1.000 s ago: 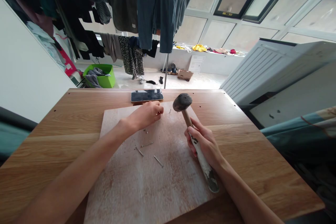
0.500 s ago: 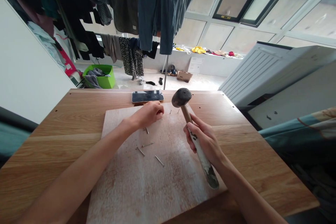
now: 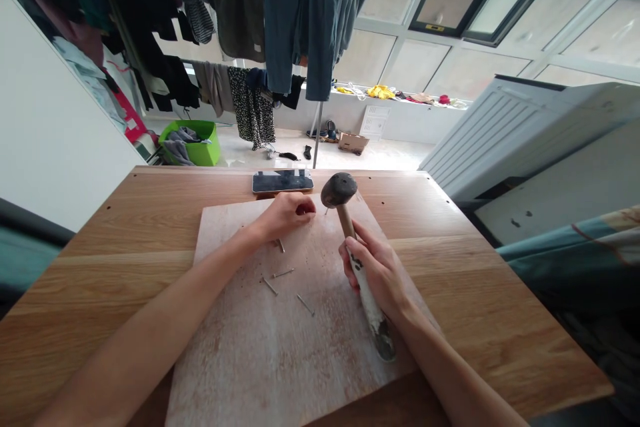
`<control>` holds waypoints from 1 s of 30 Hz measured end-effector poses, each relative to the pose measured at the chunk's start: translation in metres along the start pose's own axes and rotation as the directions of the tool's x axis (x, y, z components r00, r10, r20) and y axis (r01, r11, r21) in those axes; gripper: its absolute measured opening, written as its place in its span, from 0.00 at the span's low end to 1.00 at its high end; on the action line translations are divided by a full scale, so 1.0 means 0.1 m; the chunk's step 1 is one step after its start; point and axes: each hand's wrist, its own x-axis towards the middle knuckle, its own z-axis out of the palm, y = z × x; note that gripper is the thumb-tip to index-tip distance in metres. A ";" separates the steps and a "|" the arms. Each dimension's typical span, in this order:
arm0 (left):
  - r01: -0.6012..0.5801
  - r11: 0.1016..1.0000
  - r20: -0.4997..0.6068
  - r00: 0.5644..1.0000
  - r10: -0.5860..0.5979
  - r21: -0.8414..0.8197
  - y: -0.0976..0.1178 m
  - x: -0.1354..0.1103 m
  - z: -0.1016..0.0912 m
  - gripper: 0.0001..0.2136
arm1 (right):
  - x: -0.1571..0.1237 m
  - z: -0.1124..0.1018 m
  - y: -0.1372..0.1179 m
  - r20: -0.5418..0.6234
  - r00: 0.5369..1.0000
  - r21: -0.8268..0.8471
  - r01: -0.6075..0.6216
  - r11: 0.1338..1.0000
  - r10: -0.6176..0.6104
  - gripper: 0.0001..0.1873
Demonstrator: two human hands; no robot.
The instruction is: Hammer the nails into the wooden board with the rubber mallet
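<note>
My right hand [image 3: 375, 270] is wrapped round the wooden handle of a rubber mallet [image 3: 340, 189], its black head raised at the upper end. The handle's lower part is smeared white and dark. My left hand [image 3: 290, 213] is closed in a pinch over the far part of a whitish worn board [image 3: 240, 340]. Whatever its fingertips hold is hidden. Just right of those fingertips a thin nail [image 3: 327, 211] stands upright in the board, close beside the mallet head. Several loose nails [image 3: 305, 305] lie on the board, some near my left wrist.
The board lies on a wooden table [image 3: 465, 293]. A phone [image 3: 283, 181] sits behind the board near the table's far edge. Beyond are hanging clothes [image 3: 325, 27], a green basket [image 3: 205, 147] with cloth in it, and a cardboard box [image 3: 353, 143] on the floor. A white ribbed panel [image 3: 465, 120] stands at right.
The mallet and my right hand have shifted left, bringing the head nearer to my left hand. It now hides the second upright nail. My left hand stays pinched at nearly the same spot.
</note>
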 end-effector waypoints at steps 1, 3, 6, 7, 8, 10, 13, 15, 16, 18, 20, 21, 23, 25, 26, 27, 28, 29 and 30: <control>-0.007 1.000 -0.015 1.000 0.007 -0.002 -0.01 0.00 0.00 0.04 | 0.00 0.00 0.00 0.006 1.000 -0.005 0.007 1.000 -0.007 0.21; -0.017 1.000 -0.045 0.999 0.017 -0.004 -0.02 -0.01 0.00 0.04 | -0.01 0.01 0.01 0.033 0.999 -0.007 0.019 1.000 -0.019 0.23; -0.031 0.999 -0.055 0.998 0.029 -0.018 -0.01 -0.02 0.00 0.04 | -0.01 0.02 0.03 0.078 0.996 0.002 0.032 1.000 -0.032 0.23; -0.041 0.999 -0.050 0.998 0.039 -0.022 -0.01 -0.03 -0.01 0.04 | -0.01 0.02 0.04 0.085 0.996 0.003 0.028 1.000 -0.028 0.22; -0.052 0.998 -0.042 0.998 0.051 -0.024 -0.01 -0.03 -0.01 0.05 | -0.01 0.02 0.05 0.092 0.996 0.002 0.017 1.000 -0.017 0.22; -0.068 0.997 -0.023 0.997 0.067 -0.023 0.00 -0.03 -0.03 0.06 | 0.00 0.02 0.07 0.110 0.994 0.002 -0.012 1.000 0.012 0.19; -0.055 0.998 -0.014 0.998 0.055 -0.017 0.01 -0.02 -0.03 0.05 | -0.01 0.02 0.08 0.128 0.991 0.018 -0.030 0.999 0.027 0.15; -0.043 0.999 -0.010 0.999 0.043 -0.013 0.02 -0.02 -0.02 0.05 | -0.01 0.02 0.08 0.127 0.991 0.023 -0.031 0.999 0.028 0.14; -0.037 0.999 -0.007 0.999 0.037 -0.006 0.03 -0.01 -0.02 0.04 | -0.01 0.02 0.08 0.125 0.992 0.023 -0.030 0.999 0.027 0.14; -0.017 1.000 0.011 1.000 0.017 0.022 0.05 -0.01 -0.04 0.03 | -0.01 0.01 0.08 0.120 0.993 0.026 -0.019 0.999 0.016 0.14; -0.002 0.996 0.033 0.999 -0.001 0.084 0.10 -0.01 -0.13 0.04 | -0.01 0.01 0.07 0.119 0.993 0.027 -0.010 1.000 0.007 0.14; -0.002 0.991 0.050 0.999 -0.005 0.135 0.13 -0.02 -0.20 0.05 | -0.01 0.01 0.07 0.120 0.993 0.026 -0.013 1.000 0.009 0.14; 0.009 0.962 0.128 0.991 -0.046 0.274 0.22 -0.06 -0.38 0.07 | -0.01 0.01 0.06 0.127 0.991 0.029 -0.031 0.999 0.027 0.13; 0.050 0.902 0.248 0.954 -0.171 0.428 0.32 -0.11 -0.54 0.08 | -0.01 0.01 0.05 0.120 0.992 0.037 -0.042 0.998 0.037 0.13; 0.073 0.863 0.296 0.922 -0.250 0.500 0.38 -0.15 -0.60 0.10 | -0.02 0.01 0.05 0.110 0.993 0.039 -0.040 0.998 0.036 0.13; 0.086 0.822 0.326 0.890 -0.317 0.563 0.43 -0.18 -0.64 0.11 | -0.02 0.01 0.05 0.098 0.995 0.038 -0.039 0.998 0.035 0.13; 0.084 0.784 0.341 0.868 -0.361 0.615 0.49 -0.21 -0.64 0.12 | -0.02 0.01 0.04 0.088 0.995 0.036 -0.040 0.999 0.037 0.13; 0.067 0.753 0.344 0.860 -0.376 0.654 0.54 -0.24 -0.63 0.12 | -0.02 0.02 0.04 0.080 0.996 0.034 -0.043 0.998 0.040 0.13; 0.042 0.733 0.344 0.864 -0.368 0.679 0.58 -0.26 -0.59 0.10 | -0.02 0.02 0.04 0.076 0.996 0.032 -0.049 0.998 0.046 0.14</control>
